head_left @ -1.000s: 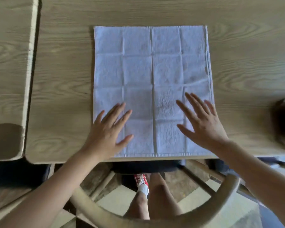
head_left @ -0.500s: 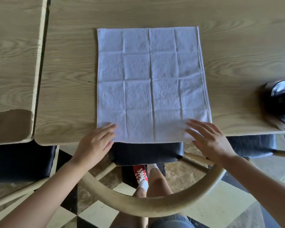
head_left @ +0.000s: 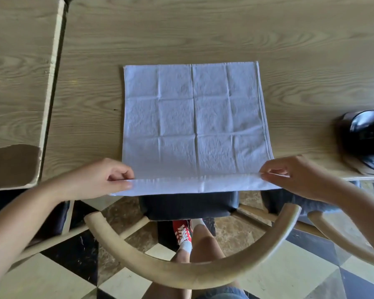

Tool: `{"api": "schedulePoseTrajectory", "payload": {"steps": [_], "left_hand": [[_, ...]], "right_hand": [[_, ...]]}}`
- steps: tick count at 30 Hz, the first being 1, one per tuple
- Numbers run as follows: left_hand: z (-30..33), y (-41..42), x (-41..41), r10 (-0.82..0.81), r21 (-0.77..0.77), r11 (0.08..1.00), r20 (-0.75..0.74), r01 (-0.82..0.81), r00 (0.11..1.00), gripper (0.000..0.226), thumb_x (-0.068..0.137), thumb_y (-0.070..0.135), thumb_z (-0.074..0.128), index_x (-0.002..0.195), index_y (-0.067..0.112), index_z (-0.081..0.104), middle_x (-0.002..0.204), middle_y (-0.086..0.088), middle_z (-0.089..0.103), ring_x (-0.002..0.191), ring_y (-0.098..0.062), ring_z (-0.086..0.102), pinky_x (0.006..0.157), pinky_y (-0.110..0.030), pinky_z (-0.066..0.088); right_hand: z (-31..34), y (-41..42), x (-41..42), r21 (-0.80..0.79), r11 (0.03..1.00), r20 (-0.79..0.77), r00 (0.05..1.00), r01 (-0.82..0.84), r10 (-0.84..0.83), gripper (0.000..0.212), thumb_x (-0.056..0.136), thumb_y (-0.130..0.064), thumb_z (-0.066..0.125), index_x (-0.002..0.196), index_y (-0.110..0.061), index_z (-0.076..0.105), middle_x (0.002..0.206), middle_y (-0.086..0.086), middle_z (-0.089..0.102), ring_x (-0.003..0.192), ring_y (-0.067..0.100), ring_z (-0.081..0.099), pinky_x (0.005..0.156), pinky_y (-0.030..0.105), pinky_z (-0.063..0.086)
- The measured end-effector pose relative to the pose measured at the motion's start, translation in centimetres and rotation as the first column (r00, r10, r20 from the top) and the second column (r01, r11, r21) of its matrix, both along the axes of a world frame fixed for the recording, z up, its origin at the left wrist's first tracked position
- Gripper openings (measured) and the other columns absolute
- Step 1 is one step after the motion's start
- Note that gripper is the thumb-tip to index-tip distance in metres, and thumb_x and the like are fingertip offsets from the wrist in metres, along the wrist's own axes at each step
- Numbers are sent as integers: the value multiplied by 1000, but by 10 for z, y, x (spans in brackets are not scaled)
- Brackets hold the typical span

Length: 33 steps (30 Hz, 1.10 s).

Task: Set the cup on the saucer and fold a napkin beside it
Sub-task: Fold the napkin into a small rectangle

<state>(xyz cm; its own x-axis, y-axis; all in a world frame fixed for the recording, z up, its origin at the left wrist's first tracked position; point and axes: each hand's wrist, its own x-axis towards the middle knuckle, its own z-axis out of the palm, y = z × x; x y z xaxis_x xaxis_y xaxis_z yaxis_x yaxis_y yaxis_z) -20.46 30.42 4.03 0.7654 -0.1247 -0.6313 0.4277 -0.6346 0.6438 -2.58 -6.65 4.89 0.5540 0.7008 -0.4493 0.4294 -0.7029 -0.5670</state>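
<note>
A white creased napkin lies spread flat on the wooden table, its near edge lifted off the table's front edge. My left hand pinches the near left corner. My right hand pinches the near right corner. Between the hands the near strip is turned up, showing its underside. A glossy black cup stands at the far right of the table, partly cut off by the frame; a brownish saucer rim shows beneath it.
A second wooden table stands to the left across a narrow gap. A curved wooden chair back and dark seat cushion sit just below the table edge, over a checkered floor.
Both hands slid from resting flat on the napkin to its near corners, closed on them and raised the near edge. The view shifted, bringing the black cup into sight at right.
</note>
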Motion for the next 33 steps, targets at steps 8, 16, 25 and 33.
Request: {"api": "schedulePoseTrajectory", "payload": {"steps": [8, 16, 25, 33], "left_hand": [[43, 10, 51, 260, 10, 959, 378, -284, 889, 27, 81, 5, 64, 75, 30, 67, 79, 25, 71, 73, 15, 60, 68, 2, 39], [-2, 44, 142, 373, 51, 877, 557, -478, 742, 12, 85, -1, 58, 86, 8, 66, 62, 37, 62, 64, 19, 55, 63, 1, 36], [-79, 80, 183, 163, 314, 870, 545, -381, 822, 7, 81, -1, 63, 83, 1, 69, 132, -22, 52, 121, -28, 51, 94, -28, 35], [-76, 92, 196, 82, 339, 887, 551, -313, 830, 6, 83, 6, 61, 78, 7, 65, 115, -10, 62, 107, -20, 55, 82, -28, 36]], "right_hand": [[49, 26, 55, 162, 983, 168, 980, 84, -111, 4, 73, -39, 66, 72, -40, 62, 63, -14, 67, 73, -4, 62, 64, -1, 40], [2, 100, 152, 154, 986, 389, 913, 71, -126, 6, 82, -20, 64, 84, -15, 68, 82, -1, 65, 83, 19, 61, 69, 23, 39], [-69, 130, 204, -21, 999, 396, 917, -33, 38, 7, 82, -18, 65, 87, -15, 68, 114, 9, 62, 112, 28, 53, 98, 47, 40], [-68, 130, 207, 24, 999, 414, 910, 23, -31, 9, 83, -21, 65, 88, -15, 68, 110, 5, 68, 102, 27, 60, 90, 38, 44]]}}
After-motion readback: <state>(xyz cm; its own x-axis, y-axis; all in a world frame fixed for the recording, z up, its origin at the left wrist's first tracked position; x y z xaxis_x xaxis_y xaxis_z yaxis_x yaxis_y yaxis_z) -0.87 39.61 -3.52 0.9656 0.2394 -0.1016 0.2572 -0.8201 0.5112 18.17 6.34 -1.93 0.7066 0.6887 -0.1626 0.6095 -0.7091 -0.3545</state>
